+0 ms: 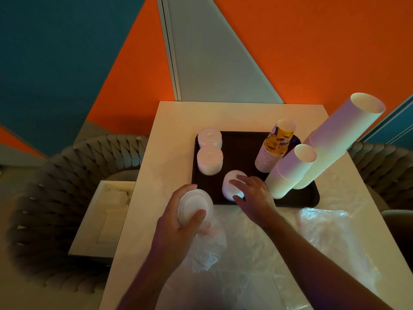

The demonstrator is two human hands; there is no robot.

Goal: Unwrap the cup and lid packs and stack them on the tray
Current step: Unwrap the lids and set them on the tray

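Now the tray (pixel 234 144) holds cup and lid stacks; left hand (pixel 178 220) grips lids (pixel 193 205), right hand (pixel 252 193) grasps another lid stack (pixel 230 186).

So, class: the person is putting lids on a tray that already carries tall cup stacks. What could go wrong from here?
1. The tallest cup stack appears to lean; the right hand, setting down a lid stack beside the cups, might knock it over.
2. The left hand grips more lids over loose plastic wrap; they could slip.
3. Wrap lying near the tray may snag.
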